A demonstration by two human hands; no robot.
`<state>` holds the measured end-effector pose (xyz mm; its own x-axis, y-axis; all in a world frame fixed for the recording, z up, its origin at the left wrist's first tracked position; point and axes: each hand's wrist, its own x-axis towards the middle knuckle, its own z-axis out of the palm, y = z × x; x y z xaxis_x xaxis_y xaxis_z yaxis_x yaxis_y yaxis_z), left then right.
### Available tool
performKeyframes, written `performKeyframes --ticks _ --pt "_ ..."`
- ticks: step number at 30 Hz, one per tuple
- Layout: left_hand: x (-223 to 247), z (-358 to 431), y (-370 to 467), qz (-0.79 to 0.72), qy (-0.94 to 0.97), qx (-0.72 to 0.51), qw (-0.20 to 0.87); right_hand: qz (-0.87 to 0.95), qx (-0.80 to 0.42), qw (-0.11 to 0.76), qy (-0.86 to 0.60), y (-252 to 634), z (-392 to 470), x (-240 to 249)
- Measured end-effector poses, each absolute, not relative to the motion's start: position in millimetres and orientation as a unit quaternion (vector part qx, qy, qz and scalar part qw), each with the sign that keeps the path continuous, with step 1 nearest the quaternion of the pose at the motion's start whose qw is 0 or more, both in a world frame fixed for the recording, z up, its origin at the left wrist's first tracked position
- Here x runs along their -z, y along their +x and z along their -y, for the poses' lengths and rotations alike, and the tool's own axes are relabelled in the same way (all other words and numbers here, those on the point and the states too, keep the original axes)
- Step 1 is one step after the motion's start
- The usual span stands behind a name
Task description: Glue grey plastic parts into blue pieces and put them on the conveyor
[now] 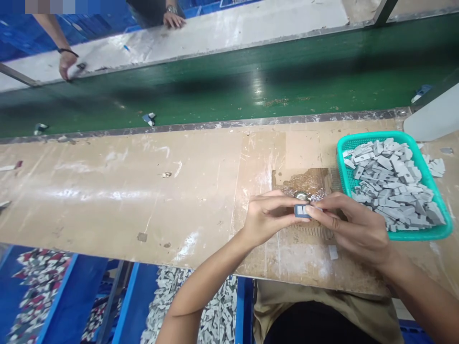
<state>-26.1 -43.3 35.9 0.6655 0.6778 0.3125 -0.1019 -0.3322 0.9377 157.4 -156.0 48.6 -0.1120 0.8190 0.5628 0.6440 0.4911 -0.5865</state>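
A small dark blue piece with a light grey insert (301, 210) is pinched between the thumb and fingers of my left hand (267, 215). My right hand (355, 227) touches its right side, thumb and fingers pressed together around its end or a small light part there; the fingers partly hide this. Both hands are above a brown, sticky-looking patch (308, 181) on the table. Just behind the held piece is a small round metal object (301, 196). Right of my right hand stands a turquoise basket (428, 235) full of light grey pieces (390, 177).
A green conveyor belt (215, 86) runs behind the tan table (107, 200), carrying a few small pieces. Across it, another person's hand (68, 64) holds something whitish. Blue bins (60, 301) with many pieces stand below the front edge. A pale cylinder (435, 114) is at right.
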Motion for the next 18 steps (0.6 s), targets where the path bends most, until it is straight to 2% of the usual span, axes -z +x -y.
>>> performKeyframes --ticks 5,12,15,18 --pt "-33.8 41.2 -27.5 -0.125 0.747 -0.414 0.505 0.731 -0.046 0.470 -0.493 145.8 156.5 -50.5" --pt "-32.6 40.3 -27.7 -0.141 0.768 -0.424 0.458 0.725 0.029 0.465 -0.507 144.8 158.8 -46.3" --pt "-30.3 41.8 -25.9 -0.156 0.728 -0.409 0.528 0.719 0.064 0.465 -0.513 146.3 158.9 -50.2" --pt "-29.9 42.7 -22.8 -0.200 0.610 -0.363 0.675 0.696 0.074 0.433 -0.568 151.4 161.1 -57.0"
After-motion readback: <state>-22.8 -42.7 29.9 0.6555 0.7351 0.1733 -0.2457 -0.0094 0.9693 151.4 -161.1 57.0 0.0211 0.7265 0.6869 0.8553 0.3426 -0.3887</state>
